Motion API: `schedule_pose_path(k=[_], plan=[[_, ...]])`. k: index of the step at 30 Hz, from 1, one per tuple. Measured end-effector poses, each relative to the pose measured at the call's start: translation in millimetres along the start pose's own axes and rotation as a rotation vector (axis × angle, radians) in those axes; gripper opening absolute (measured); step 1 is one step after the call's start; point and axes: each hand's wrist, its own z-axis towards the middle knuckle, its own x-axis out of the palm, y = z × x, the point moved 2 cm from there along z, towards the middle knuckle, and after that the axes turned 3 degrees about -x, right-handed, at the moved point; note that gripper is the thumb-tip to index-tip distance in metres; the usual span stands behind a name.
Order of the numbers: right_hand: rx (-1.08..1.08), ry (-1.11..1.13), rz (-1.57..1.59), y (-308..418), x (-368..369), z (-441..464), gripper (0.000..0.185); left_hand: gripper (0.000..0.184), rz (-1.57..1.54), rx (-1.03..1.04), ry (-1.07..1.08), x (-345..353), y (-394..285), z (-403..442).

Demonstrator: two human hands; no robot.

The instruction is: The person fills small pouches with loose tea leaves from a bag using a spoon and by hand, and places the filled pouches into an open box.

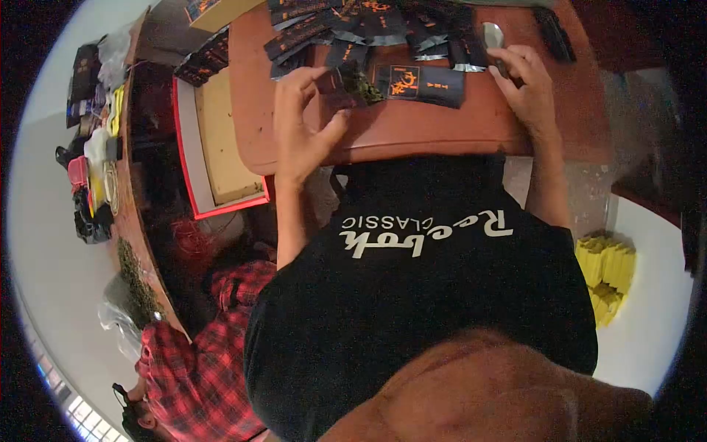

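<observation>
My left hand (303, 121) curves around a dark tea packet (336, 90), with thumb and fingers on either side of it. Green tea leaves (370, 91) show at the packet's right end. In my right hand (524, 82) is a metal spoon (493, 35), its rounded bowl pointing away from me and its handle partly hidden by the fingers. Between the two hands, a flat black tea packet (427, 85) with orange print lies on the reddish-brown table (412, 134). More black packets (368, 26) lie overlapping beyond my hands.
Left of the table is a red-edged box (224, 202). Beyond it, a wooden table (140, 214) bears bags and a heap of loose leaves (135, 283). A person in a red plaid shirt (199, 361) is at lower left. Yellow packs (605, 269) are stacked at right.
</observation>
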Motion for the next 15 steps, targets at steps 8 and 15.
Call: schedule_pose_path(k=[8, 15], plan=[[0.122, -0.137, 0.082, 0.9, -7.8, -1.4, 0.017, 0.060, -0.029, 0.026, -0.050, 10.9, 0.8, 4.5], [0.416, -0.460, 0.459, 28.1, -31.5, 4.2, 0.017, 0.058, -0.214, -0.125, -0.059, 23.5, 8.3, 6.4]])
